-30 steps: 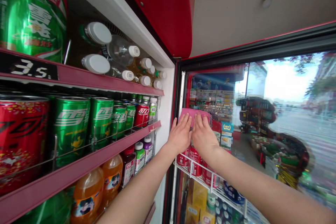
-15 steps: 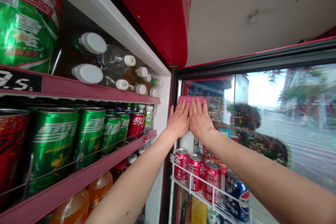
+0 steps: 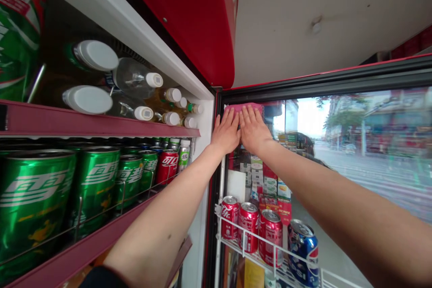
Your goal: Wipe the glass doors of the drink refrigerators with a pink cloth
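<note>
Both my hands press a pink cloth flat against the inside of the open fridge's glass door, near its top left corner. My left hand lies with fingers stretched upward on the cloth's left part. Right beside it, my right hand lies flat the same way on the right part. Only the cloth's upper edge shows above the fingertips.
A white wire rack on the door holds red cans and a blue can. To the left, fridge shelves carry green cans, a red can and bottles lying on their sides. The red fridge top hangs overhead.
Both hands have slid the pink cloth upward along the glass, from the door's middle height to its top corner. They stayed side by side and flat.
</note>
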{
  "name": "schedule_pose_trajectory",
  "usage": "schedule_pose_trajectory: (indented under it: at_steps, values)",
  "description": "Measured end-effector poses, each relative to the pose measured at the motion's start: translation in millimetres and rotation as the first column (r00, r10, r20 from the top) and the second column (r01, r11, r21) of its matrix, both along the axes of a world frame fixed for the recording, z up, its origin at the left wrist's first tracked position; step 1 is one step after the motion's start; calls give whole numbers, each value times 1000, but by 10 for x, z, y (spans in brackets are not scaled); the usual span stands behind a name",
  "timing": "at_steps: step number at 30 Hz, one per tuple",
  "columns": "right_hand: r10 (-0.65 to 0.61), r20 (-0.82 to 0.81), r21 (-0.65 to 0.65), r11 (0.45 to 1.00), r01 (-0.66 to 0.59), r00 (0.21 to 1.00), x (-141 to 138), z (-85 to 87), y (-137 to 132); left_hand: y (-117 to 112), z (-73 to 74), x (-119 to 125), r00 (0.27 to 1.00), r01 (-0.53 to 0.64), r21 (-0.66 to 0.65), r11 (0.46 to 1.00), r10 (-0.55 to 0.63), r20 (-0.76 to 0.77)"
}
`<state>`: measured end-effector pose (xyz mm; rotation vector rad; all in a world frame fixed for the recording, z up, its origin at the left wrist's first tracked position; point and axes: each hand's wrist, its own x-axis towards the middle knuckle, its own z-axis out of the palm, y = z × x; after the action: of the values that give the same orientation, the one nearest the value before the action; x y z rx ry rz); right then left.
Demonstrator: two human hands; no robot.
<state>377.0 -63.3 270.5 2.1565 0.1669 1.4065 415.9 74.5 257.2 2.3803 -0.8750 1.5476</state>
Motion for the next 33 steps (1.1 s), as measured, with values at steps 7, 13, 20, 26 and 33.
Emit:
schedule_pose_trajectory:
  at_steps: [7,13,20,26,33]
  values:
    - [-27,21,-82,996,29,999,-30,54,-160,-44,21,40,1000,-11,7,1000,11,26]
    - [7,45,-93,996,-3,999,-171,111,-458,-257,82,-91,1000,-18,29,999,18,23]
    - [-8,58,-93,996,13,998,-356,137,-858,-668,104,-300,998,-28,18,999,27,58]
    - [10,63,-87,996,-4,998,-456,141,-1281,-1065,110,-443,996,-17,26,1000,15,83]
    - [41,27,-132,991,-37,999,-614,182,-1568,-1315,82,-579,996,-17,-23,1000,19,88]
